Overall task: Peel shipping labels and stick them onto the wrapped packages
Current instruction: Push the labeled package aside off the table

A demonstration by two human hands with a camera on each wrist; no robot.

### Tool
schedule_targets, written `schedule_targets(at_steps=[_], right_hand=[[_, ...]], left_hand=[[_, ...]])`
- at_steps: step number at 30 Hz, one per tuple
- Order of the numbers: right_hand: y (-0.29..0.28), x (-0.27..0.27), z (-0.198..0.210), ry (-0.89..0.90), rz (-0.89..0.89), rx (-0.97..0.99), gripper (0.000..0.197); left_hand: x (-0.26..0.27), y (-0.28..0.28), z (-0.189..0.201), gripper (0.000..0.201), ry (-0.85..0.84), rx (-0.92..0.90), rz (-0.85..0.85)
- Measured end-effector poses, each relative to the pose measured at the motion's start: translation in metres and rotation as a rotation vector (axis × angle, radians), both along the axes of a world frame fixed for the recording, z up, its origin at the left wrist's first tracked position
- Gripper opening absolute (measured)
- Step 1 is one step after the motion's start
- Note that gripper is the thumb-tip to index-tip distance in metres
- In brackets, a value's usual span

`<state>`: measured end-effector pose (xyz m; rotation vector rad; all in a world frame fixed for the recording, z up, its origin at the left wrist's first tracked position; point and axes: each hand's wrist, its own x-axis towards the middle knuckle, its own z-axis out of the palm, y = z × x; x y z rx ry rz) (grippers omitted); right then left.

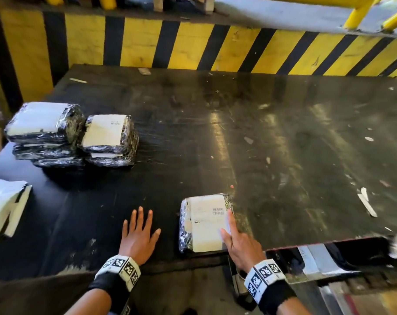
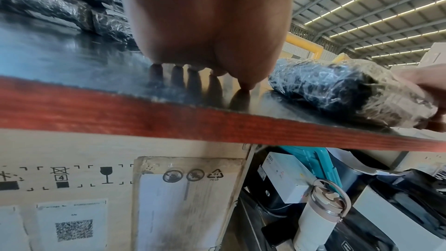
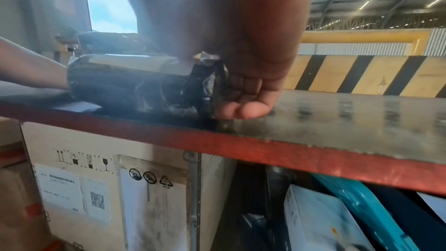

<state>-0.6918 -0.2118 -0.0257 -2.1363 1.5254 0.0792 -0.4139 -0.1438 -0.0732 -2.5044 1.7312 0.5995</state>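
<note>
A package point(image 1: 183, 237) wrapped in black film lies near the table's front edge, with a white shipping label point(image 1: 206, 233) stuck on top. My right hand point(image 1: 227, 223) rests on the label's right edge, index finger point(image 1: 230, 220) straight along it and thumb on the paper. In the right wrist view the other fingers point(image 3: 239, 110) are curled on the table against the package's point(image 3: 130, 83) side. My left hand point(image 1: 139, 230) lies flat on the bare table left of the package, fingers spread, holding nothing. In the left wrist view its fingertips point(image 2: 245, 84) touch the tabletop beside the package point(image 2: 347, 91).
Two stacks of labelled wrapped packages point(image 1: 45, 130) point(image 1: 108, 137) stand at the back left. A pile of white sheets point(image 1: 4, 205) lies at the left edge. Paper scraps point(image 1: 366, 202) litter the right side of the black table point(image 1: 283, 133). A yellow-and-black striped barrier point(image 1: 193, 44) runs behind.
</note>
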Motion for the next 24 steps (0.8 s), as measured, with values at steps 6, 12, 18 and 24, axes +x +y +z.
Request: schedule_targets(at_steps=[6, 12, 18, 24], right_hand=[[-0.007, 0.021, 0.015, 0.093, 0.048, -0.222, 0.097], [-0.004, 0.122, 0.036, -0.19, 0.202, -0.186, 0.095], [0.009, 0.258, 0.058, -0.276, 0.445, -0.154, 0.069], [0.03, 0.405, 0.05, -0.305, 0.553, -0.168, 0.087]], left_hand=[[0.007, 0.021, 0.02, 0.065, 0.189, 0.004, -0.021], [0.059, 0.046, 0.073, 0.057, 0.488, -0.104, 0.08], [0.16, 0.076, 0.108, 0.044, 0.393, -0.378, 0.259], [0.292, 0.123, 0.106, 0.031, 0.252, -0.56, 0.385]])
